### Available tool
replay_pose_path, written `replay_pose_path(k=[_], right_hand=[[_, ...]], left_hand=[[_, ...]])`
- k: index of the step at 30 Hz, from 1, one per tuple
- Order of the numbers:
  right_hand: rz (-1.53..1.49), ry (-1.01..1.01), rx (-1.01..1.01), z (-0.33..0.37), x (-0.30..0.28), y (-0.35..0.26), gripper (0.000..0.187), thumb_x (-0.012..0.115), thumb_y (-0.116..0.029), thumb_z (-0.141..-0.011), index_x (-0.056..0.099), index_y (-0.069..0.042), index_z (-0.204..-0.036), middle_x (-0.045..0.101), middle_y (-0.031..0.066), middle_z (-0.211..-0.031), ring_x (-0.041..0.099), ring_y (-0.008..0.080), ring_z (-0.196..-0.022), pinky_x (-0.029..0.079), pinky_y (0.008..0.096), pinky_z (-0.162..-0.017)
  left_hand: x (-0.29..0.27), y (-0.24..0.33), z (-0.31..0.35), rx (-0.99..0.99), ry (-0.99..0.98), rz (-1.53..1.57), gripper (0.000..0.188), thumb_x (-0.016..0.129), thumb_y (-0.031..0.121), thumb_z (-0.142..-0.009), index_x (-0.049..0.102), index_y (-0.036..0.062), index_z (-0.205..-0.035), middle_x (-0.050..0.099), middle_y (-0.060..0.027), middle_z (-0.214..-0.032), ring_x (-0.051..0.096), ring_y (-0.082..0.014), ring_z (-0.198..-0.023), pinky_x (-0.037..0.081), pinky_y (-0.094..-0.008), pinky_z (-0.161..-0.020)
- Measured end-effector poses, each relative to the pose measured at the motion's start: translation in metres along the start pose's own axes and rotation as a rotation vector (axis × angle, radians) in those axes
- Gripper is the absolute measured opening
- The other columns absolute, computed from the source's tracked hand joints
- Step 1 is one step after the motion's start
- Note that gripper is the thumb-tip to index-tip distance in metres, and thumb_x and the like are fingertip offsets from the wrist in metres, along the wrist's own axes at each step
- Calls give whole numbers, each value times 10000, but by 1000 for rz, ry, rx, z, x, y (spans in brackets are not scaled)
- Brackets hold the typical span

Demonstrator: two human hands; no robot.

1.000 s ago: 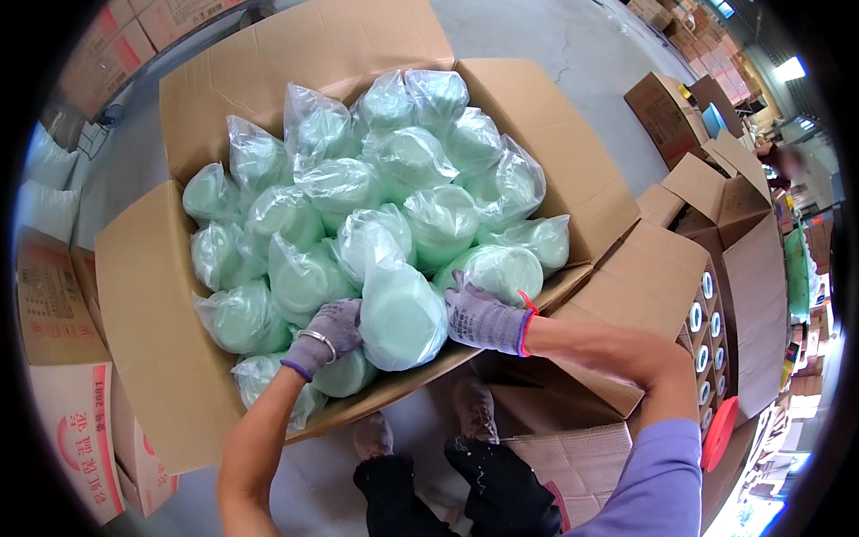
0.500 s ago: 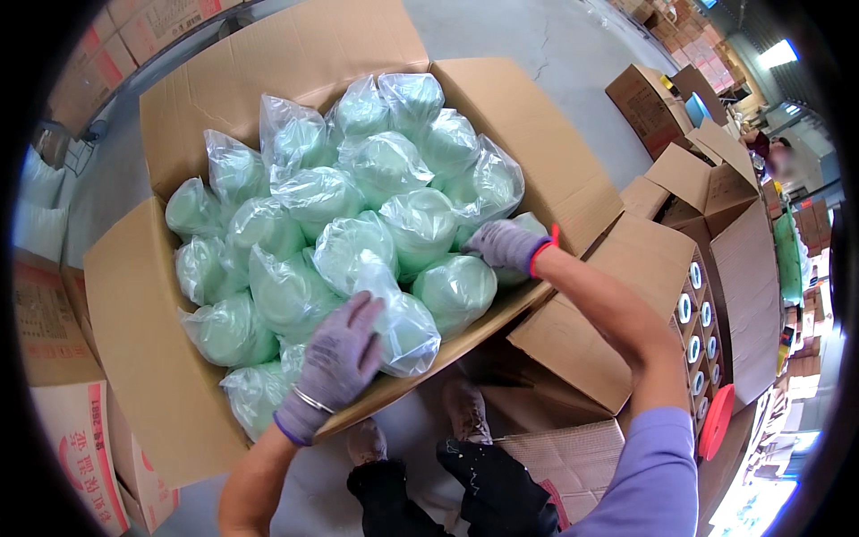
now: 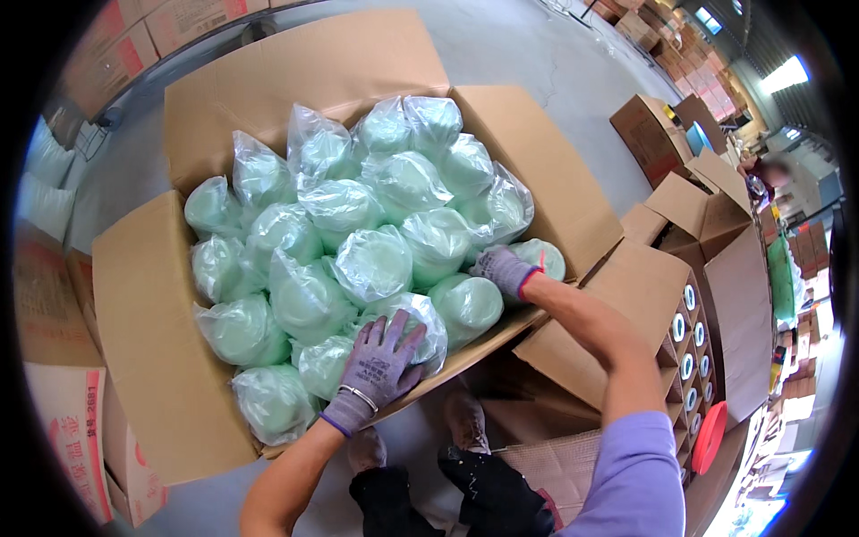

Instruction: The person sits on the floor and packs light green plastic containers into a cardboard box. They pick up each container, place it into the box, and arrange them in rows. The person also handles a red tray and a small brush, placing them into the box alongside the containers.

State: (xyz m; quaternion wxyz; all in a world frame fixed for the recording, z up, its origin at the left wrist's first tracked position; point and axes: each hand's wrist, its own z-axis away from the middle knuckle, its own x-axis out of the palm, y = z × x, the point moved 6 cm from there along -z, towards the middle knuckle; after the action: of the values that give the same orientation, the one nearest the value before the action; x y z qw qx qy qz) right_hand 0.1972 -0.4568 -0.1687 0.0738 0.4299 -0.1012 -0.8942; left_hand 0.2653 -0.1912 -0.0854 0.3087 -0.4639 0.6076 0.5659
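A large open cardboard box (image 3: 134, 331) is packed with pale green, rounded containers in clear plastic bags, such as the bagged container (image 3: 374, 265) in the middle. My left hand (image 3: 380, 367), in a grey glove, lies with fingers spread on a bagged container (image 3: 429, 327) by the near edge. My right hand (image 3: 506, 270), gloved too, reaches down near the right side, fingers together and curled. It sits between one bagged container (image 3: 470, 309) and another (image 3: 543, 258) in the corner. Its fingertips are hidden, so what they grip cannot be made out.
On the right, an open carton (image 3: 747, 286) has dividers with several white-rimmed cylinders (image 3: 686, 367) in it. A red round lid (image 3: 710, 437) rests beside it. Printed cartons (image 3: 63, 430) stand at left. A person (image 3: 765, 174) is far right.
My left hand has shifted right and lies flatter on the bags, fingers spread. The front bagged container has settled lower. My right hand stays near the right corner, slightly lower.
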Motion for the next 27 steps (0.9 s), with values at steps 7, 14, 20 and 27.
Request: replay_pose_path(k=[7, 14, 20, 27], right_hand=[[93, 156, -9, 34, -73, 0, 155, 584, -177, -799, 724, -112, -820, 692, 130, -811, 691, 278, -726, 541, 408, -580], [1, 104, -56, 9, -18, 6, 176, 552, -139, -834, 703, -114, -921, 693, 111, -903, 684, 273, -842, 546, 418, -636], [14, 142, 11, -14, -57, 18, 166, 561, -120, -824, 695, -94, -920, 693, 113, -907, 684, 276, -837, 551, 405, -661], [-126, 151, 22, -55, 21, 14, 209, 518, -135, -843, 720, -111, -891, 696, 149, -914, 680, 296, -823, 538, 432, -669]], left_hand=[[0, -4, 3, -27, 6, -4, 638, 655, 372, -749, 465, 131, -1309, 401, -208, -1349, 479, -399, -1115, 381, -504, -969], [1, -2, 5, -12, 35, 19, 651, 657, 369, -746, 460, 128, -1317, 402, -215, -1348, 493, -392, -1107, 384, -505, -968], [1, -4, 4, -19, 7, -31, 663, 652, 382, -753, 452, 126, -1331, 419, -227, -1334, 500, -393, -1108, 386, -506, -967], [1, 3, -2, 6, 21, -24, 670, 657, 387, -751, 452, 122, -1332, 415, -234, -1337, 500, -393, -1108, 385, -501, -972]])
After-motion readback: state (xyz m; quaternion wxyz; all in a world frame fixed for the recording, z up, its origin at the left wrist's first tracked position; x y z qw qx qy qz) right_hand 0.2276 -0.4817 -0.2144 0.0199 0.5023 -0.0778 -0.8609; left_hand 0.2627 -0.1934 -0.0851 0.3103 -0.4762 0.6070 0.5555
